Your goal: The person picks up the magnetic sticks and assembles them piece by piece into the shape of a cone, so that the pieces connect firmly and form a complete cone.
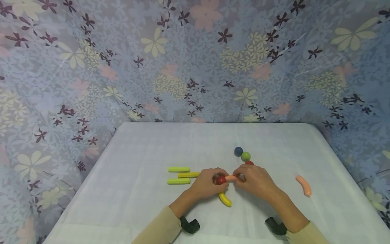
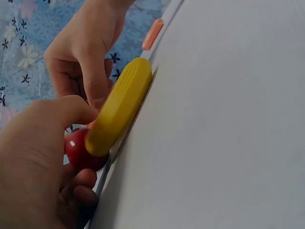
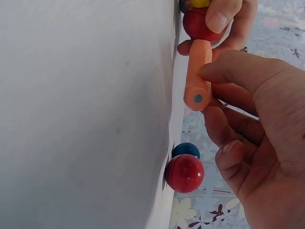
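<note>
Floral backdrop (image 1: 201, 67), head view: White-covered table (image 1: 137, 145) is framed behind and at both sides by patterned cloth.
Left hand (image 1: 208, 184), head view: Red ball (image 1: 221, 180) is gripped by curled fingers and thumb, probably so that its roundness is steadied.
Right hand (image 1: 256, 179), head view: Orange piece (image 1: 230, 178) is pinched between thumb and fingers; it is held between the two hands, one end toward the ball.
Sticks, head view: Far lime stick (image 1: 179, 169), yellow stick (image 1: 187, 175) and near lime stick (image 1: 178, 181) are laid side by side beyond the left wrist, perhaps grouped by shape.
Loose balls, head view: Blue ball (image 1: 238, 151), green ball (image 1: 245, 156) and second red ball (image 1: 249, 163) are lined up aslant beyond the right hand, the last partly hidden.
Far right, head view: Second orange piece (image 1: 303, 186) is laid well apart from both hands.
Yellow curved piece (image 1: 225, 200), left wrist view: One end is seen against the gripped ball; no finger is seen around it, so it is presumably carried by the ball.
Pale disc (image 3: 198, 98), right wrist view: It is set in the orange piece's near end, possibly a magnet; the far end is brought against the ball, and both are apparently held in line for that contact.
</note>
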Demonstrator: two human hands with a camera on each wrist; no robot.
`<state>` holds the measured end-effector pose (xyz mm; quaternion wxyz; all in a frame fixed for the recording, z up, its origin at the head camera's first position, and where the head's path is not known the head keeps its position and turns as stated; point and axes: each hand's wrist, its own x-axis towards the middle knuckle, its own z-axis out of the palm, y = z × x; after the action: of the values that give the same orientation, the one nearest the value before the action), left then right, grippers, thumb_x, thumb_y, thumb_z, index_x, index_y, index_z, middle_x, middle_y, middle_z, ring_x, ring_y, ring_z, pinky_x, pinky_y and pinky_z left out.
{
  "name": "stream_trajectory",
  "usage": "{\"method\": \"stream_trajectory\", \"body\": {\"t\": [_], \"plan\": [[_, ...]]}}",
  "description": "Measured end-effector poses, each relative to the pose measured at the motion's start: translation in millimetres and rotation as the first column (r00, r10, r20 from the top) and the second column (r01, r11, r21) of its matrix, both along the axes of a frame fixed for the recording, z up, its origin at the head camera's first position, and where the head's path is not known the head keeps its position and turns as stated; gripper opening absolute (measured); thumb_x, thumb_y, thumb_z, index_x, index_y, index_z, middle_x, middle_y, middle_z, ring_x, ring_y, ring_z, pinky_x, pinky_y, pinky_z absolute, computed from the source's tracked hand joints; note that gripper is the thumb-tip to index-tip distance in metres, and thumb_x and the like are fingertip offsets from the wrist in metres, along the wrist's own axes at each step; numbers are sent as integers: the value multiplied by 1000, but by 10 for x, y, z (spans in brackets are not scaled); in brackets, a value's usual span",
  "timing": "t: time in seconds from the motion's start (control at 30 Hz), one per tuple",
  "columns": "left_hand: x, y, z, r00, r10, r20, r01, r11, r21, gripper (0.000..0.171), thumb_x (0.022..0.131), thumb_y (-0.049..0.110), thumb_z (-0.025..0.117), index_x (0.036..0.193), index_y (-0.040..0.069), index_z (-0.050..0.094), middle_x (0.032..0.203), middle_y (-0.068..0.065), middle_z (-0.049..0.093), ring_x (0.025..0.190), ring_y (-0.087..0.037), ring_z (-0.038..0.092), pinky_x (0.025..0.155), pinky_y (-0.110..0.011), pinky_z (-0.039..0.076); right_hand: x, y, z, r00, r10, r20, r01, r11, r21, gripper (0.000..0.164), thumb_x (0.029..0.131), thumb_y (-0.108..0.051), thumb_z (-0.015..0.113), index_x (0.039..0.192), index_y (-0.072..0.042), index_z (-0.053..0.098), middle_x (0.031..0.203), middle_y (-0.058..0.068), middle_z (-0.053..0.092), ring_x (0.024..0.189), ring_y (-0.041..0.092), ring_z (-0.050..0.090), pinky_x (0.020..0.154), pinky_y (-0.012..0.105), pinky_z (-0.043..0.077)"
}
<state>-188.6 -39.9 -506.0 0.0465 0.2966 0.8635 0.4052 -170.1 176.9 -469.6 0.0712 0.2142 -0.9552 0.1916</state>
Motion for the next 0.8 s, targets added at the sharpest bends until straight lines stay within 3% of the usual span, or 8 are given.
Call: {"method": "stream_trajectory", "body": {"t": [0.2, 0.3, 0.47, 0.63, 0.8], "plan": [[14, 30, 2, 999, 33, -18, -33, 999, -6, 27, 84, 34, 73, 107, 25, 65, 94, 17, 62, 81, -1, 57, 67, -17, 49, -15, -38, -4, 1000, 12, 5, -11, 1000, -15, 13, 77, -28, 80, 88, -23, 75, 78, -15, 63, 62, 4, 47, 55, 26, 43], [10, 78, 2, 990, 61, -129, -73, 993, -96, 29, 84, 41, 69, 108, 25, 66, 93, 19, 62, 80, 1, 54, 66, -15, 45, -25, -49, -16, 1000, 18, -3, -18, 1000, -11, 13, 77, -28, 80, 88, -23, 75, 78, -16, 62, 62, 3, 48, 55, 25, 44], [10, 133, 5, 941, 90, -326, -166, 963, -213, 26, 83, 42, 68, 103, 26, 69, 85, 19, 59, 74, -1, 45, 58, -14, 38, -42, -93, -24, 999, 37, 18, -37, 999, -14, 14, 77, -26, 80, 90, -22, 75, 81, -16, 63, 64, 3, 50, 55, 25, 44], [15, 118, -6, 930, 88, -356, -163, 969, -184, 20, 82, 34, 72, 99, 24, 71, 82, 18, 59, 71, -1, 45, 57, -13, 36, -34, -106, -19, 999, 33, 24, -33, 999, 1, 15, 78, -27, 79, 91, -21, 74, 84, -15, 64, 62, 3, 46, 53, 24, 41], [23, 94, -7, 925, 97, -366, -157, 978, -136, 19, 82, 31, 72, 98, 20, 72, 80, 15, 59, 70, -1, 46, 58, -12, 37, -20, -27, 10, 1000, 6, 29, -6, 1000, -13, 21, 79, -39, 78, 92, -22, 74, 86, -13, 63, 66, 3, 52, 58, 28, 46]]}}
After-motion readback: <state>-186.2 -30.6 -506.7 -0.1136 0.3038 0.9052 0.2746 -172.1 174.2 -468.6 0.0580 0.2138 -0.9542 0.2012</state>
